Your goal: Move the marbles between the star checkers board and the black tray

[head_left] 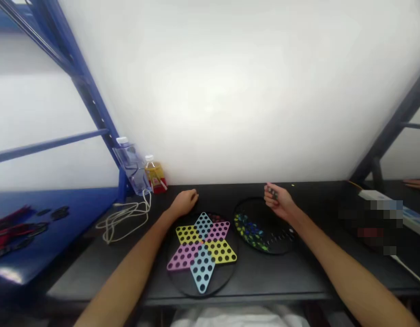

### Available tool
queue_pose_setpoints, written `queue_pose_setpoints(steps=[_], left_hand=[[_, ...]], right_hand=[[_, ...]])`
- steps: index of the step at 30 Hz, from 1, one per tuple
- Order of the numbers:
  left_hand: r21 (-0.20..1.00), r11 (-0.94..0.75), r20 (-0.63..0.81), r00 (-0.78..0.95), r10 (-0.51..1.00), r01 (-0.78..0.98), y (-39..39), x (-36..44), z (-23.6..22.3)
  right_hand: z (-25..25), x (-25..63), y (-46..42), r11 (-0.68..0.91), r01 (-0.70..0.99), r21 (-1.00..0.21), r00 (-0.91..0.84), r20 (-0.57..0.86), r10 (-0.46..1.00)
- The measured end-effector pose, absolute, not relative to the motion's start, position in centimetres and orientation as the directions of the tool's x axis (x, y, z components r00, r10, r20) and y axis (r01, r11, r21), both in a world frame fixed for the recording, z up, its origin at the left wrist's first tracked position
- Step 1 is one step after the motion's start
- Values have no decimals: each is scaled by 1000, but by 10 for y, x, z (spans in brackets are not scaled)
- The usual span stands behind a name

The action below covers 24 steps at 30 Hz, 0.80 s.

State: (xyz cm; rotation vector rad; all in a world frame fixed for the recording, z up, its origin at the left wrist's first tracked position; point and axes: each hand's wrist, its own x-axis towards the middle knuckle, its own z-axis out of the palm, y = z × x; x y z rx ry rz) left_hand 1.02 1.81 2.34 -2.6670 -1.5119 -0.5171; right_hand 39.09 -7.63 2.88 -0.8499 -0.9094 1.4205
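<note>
My left hand (185,203) rests on the black table behind the star-shaped Chinese checkers board (203,252), fingers curled in; whatever may be inside them is hidden. The board has pink, yellow and light blue points with dark holes, and sits on a round black base. My right hand (279,200) is raised over the far right rim of a round black tray (285,252), palm turned up and fingers curled around several small greenish marbles. Loose yellow, green and blue marbles (252,231) lie along the left side of this tray. A few pale marks show near its front right.
At the back left stand a clear plastic pitcher (135,170) and a bottle (155,175) with a yellow and red label. A coiled white cable (128,218) lies before them. Blue rack posts (87,91) rise at left. A white power strip (397,211) is at right.
</note>
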Motion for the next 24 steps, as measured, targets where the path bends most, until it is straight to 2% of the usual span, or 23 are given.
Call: queue_pose_setpoints(steps=[2, 4, 5, 7, 9, 13, 16, 19, 24], left_hand=[[130, -523, 298, 470, 831, 843, 18, 10, 23], [135, -526, 298, 472, 830, 840, 18, 11, 23], [139, -525, 296, 471, 831, 839, 18, 11, 24], [139, -528, 295, 474, 830, 838, 18, 11, 24], [138, -527, 298, 472, 830, 839, 18, 11, 25], [163, -512, 292, 454, 842, 844, 16, 12, 26], [160, -516, 297, 457, 838, 842, 15, 12, 26], [155, -528, 307, 467, 829, 835, 15, 12, 26], [157, -532, 302, 472, 828, 832, 15, 12, 26]], right_hand=[[26, 382, -77, 42, -221, -974, 9, 41, 999], [23, 373, -80, 143, 158, -977, 57, 153, 987], [23, 369, -81, 193, 371, -908, 37, 222, 974], [22, 363, -86, 263, 696, -668, -76, 296, 952], [24, 357, -91, 293, 843, -451, -186, 266, 946], [28, 348, -98, 282, 935, -216, -250, 165, 954], [30, 344, -100, 269, 951, -154, -249, 140, 958], [30, 342, -101, 260, 951, -170, -238, 140, 961], [33, 345, -101, 250, 904, -346, -213, 141, 967]])
